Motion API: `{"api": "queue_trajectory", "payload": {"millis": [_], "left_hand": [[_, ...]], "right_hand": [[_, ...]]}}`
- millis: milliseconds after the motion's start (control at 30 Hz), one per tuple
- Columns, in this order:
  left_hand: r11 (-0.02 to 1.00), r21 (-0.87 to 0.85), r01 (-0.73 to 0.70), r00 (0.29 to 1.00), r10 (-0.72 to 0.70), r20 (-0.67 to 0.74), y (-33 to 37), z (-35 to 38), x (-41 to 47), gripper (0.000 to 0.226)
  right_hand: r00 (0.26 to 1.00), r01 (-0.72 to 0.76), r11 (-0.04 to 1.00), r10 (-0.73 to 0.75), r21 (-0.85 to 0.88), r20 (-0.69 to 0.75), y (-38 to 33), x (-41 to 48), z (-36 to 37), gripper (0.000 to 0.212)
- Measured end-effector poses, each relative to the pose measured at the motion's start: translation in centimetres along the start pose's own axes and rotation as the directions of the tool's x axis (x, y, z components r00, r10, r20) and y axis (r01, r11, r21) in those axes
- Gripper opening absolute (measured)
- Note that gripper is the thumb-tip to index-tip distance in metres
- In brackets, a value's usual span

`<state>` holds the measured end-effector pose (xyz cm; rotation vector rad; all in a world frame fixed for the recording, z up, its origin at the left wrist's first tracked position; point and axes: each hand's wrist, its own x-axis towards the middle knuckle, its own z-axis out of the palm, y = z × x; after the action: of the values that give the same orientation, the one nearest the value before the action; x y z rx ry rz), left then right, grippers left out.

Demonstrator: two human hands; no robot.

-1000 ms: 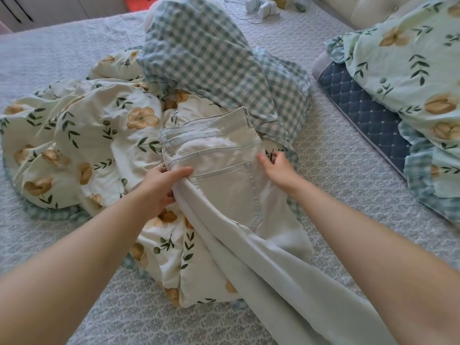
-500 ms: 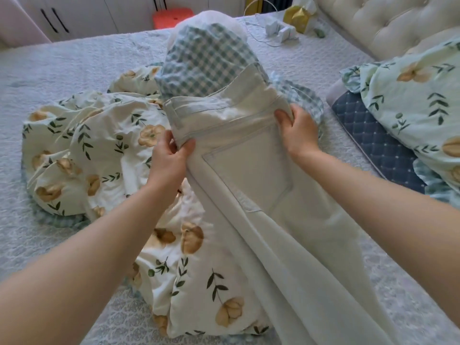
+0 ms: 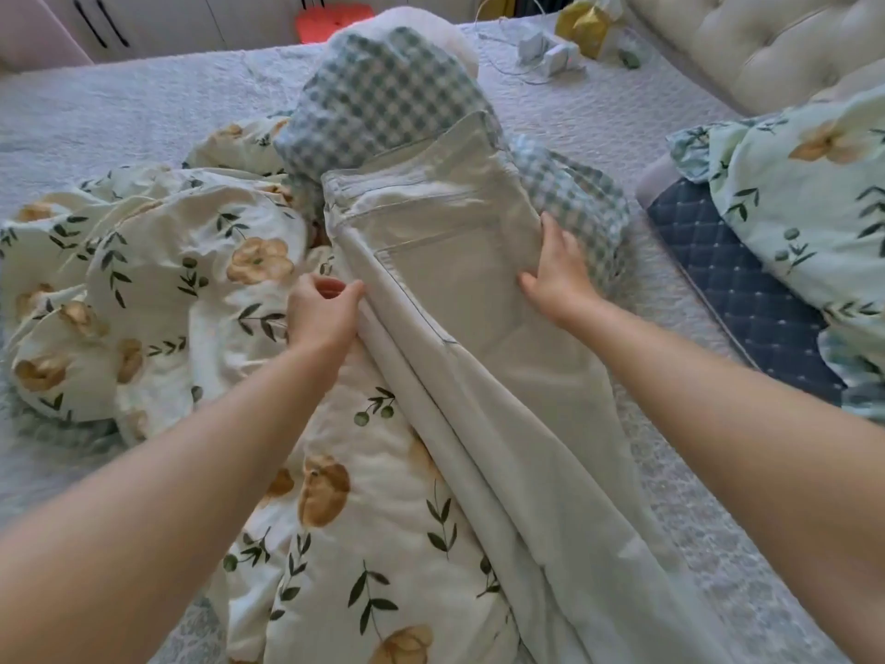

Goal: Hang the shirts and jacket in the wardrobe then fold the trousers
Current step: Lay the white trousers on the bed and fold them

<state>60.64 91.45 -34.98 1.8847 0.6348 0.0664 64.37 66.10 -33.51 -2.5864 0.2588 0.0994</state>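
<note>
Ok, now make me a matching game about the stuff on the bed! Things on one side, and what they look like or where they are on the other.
Things:
1. trousers
2. duvet
3. quilted pad
4. right hand

Clues:
A. dark blue
B. yellow flowers and green leaves
C. pressing flat on the trousers' right edge
D. pale, lying across the duvet

Pairs: 1-D, 2-B, 3-A, 4-C

One wide-angle view, worn on the person's head, looks forward and down across a bed (image 3: 119, 112). The left hand (image 3: 321, 318) and right hand (image 3: 558, 280) sit close, mid-frame; cupboard doors (image 3: 158, 21) edge the top.
</note>
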Motion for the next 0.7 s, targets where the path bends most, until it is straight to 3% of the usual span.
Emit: {"api": "queue_trajectory", "payload": {"millis": [100, 167, 267, 333, 400, 500, 633, 700], "left_hand": [[0.996, 0.064, -0.055, 0.998, 0.052, 0.035, 0.4, 0.3, -1.2, 0.028], [0.997, 0.075, -0.009, 0.999, 0.005, 0.049, 1.3, 0.6, -1.2, 0.035], [0.980, 0.199, 0.023, 0.998, -0.032, 0.046, 3.0, 1.2, -0.9, 0.048], [0.954, 0.297, 0.026, 0.995, -0.054, 0.085, 3.6, 1.6, -0.8, 0.057], [0.943, 0.333, 0.020, 0.992, -0.060, 0.109, 3.8, 1.7, -0.7, 0.051], [0.975, 0.221, 0.021, 0.997, -0.038, 0.072, 3.6, 1.0, -0.5, 0.014], [0.998, 0.065, -0.012, 1.000, 0.014, -0.025, 2.7, -0.3, -0.3, 0.012], [1.000, 0.015, 0.024, 1.000, -0.024, -0.007, 1.8, -0.7, -1.2, 0.013]], "right_hand": [[0.960, 0.134, 0.987, -0.153, -0.094, -0.234, 2.1, -3.7, 0.9, 0.061], [0.929, 0.250, 0.968, -0.247, -0.027, -0.276, 3.0, -7.2, 2.3, 0.040], [0.943, 0.328, 0.941, -0.320, 0.083, -0.093, 3.6, -12.9, 4.7, 0.036], [0.941, 0.337, 0.941, -0.337, 0.014, -0.018, 3.9, -15.3, 6.4, 0.043], [0.951, 0.308, 0.948, -0.308, -0.075, 0.012, 4.1, -16.7, 7.4, 0.041], [0.964, 0.265, 0.962, -0.264, -0.061, 0.025, 4.2, -17.8, 7.6, 0.018], [0.923, 0.373, 0.923, -0.359, 0.091, -0.140, 3.5, -19.1, 6.7, 0.009], [0.928, 0.367, 0.927, -0.360, 0.074, -0.089, 3.5, -19.3, 6.7, 0.011]]}}
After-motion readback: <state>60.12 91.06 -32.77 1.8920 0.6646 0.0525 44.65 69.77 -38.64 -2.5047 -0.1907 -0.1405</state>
